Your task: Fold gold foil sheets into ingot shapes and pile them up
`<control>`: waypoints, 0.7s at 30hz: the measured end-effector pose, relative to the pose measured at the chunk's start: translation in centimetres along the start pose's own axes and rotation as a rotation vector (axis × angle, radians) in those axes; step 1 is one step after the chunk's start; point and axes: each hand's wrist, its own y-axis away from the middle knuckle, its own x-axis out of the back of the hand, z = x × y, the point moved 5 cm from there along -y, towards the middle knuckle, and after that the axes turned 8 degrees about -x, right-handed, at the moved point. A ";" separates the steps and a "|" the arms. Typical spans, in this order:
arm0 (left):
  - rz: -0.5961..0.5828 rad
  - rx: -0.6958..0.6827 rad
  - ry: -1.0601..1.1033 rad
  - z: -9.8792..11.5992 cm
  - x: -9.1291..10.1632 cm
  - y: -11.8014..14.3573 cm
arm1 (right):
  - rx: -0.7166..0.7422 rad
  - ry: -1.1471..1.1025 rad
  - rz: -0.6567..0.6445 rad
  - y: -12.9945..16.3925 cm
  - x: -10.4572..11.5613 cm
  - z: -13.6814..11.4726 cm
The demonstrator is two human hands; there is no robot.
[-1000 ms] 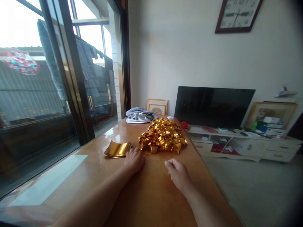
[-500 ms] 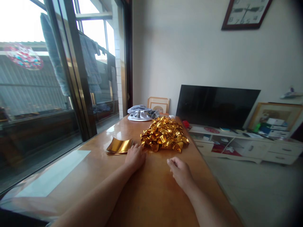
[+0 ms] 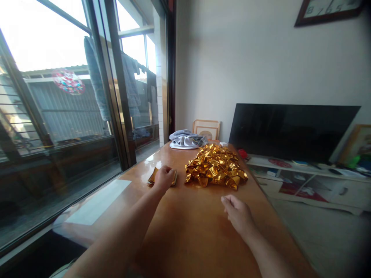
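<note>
Head view shows the left hand (image 3: pixel 164 178) laid flat on the thin gold foil sheet (image 3: pixel 153 177) near the surface's (image 3: pixel 185 227) window edge, beside the crumpled foil pile (image 3: pixel 216 166), likely light, slippery, best pinched at an edge, while the right hand (image 3: pixel 237 210) rests loosely curled, empty.

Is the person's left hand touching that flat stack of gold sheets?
Touching. The head view shows the left hand lying on top of the gold sheets, covering their middle, with no gap.

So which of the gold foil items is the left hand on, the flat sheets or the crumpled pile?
The flat gold sheets: the left hand rests on them, left of the crumpled gold pile, which neither hand touches.
</note>
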 end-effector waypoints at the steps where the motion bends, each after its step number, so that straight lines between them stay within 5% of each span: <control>1: 0.019 0.017 -0.012 -0.7 0.5 0.0 | 0.004 0.001 -0.001 0.0 0.0 0.0; 8: -0.028 -0.026 -0.063 -3.4 0.3 1.0 | -0.020 0.027 -0.013 -0.4 -0.2 0.9; 21: -0.179 -0.142 -0.133 -4.0 -1.8 1.4 | -0.050 0.010 -0.028 -0.1 -0.3 1.1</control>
